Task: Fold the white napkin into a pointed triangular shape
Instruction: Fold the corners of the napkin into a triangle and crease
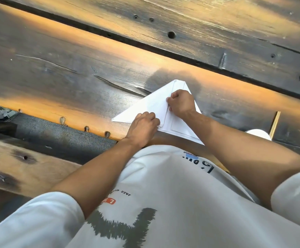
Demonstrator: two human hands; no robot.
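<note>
The white napkin lies folded into a triangle near the front edge of the dark wooden table, its tip pointing away from me. My left hand pinches a folded corner at the napkin's lower middle, fingers curled. Just beyond it, my right hand pinches the edge of the right flap along the centre crease and covers part of that flap. The napkin's near right corner hangs over the table edge.
The table is made of wide planks with a dark gap between them and several bolt holes. A wooden bench runs below at left. A sneakered foot shows at the far left. My white shirt fills the bottom.
</note>
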